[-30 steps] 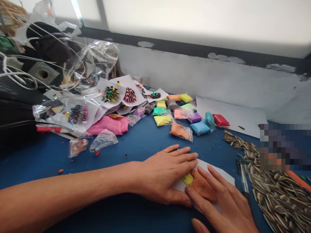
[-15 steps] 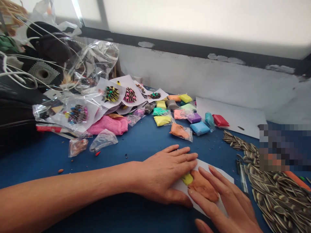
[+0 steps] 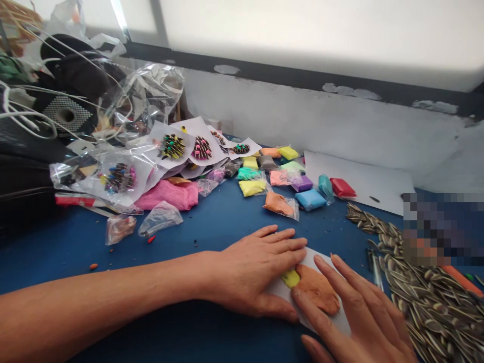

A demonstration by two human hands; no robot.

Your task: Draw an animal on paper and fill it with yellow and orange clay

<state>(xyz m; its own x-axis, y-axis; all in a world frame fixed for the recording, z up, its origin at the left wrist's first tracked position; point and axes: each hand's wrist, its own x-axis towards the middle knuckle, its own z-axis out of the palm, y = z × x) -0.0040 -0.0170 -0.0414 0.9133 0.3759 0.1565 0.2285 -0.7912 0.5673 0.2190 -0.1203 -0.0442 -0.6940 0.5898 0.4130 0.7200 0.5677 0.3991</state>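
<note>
A flattened patch of orange modelling clay (image 3: 319,288) lies on a sheet of white paper (image 3: 313,258), with a smaller lump of yellow clay (image 3: 291,279) joined at its left. My left hand (image 3: 260,272) lies flat over the paper's left part, fingers stretched out. From the lower right, my right hand (image 3: 365,312) reaches over the paper with its fingers spread. Its index fingertip touches the orange clay near the yellow lump, and the other fingers hover over the paper's right side. Part of the paper is hidden under both hands.
Packs of coloured clay (image 3: 310,199) stand in a group behind my hands. Sunflower seeds (image 3: 434,302) are heaped at the right. Papers with seed-and-clay figures (image 3: 202,146), a pink cloth (image 3: 170,195) and plastic bags (image 3: 161,219) lie at the left. A white sheet (image 3: 370,174) lies by the wall.
My right hand's middle and ring fingers have shifted to the right and spread away from the index finger, so more orange clay shows. My left hand stays in place.
</note>
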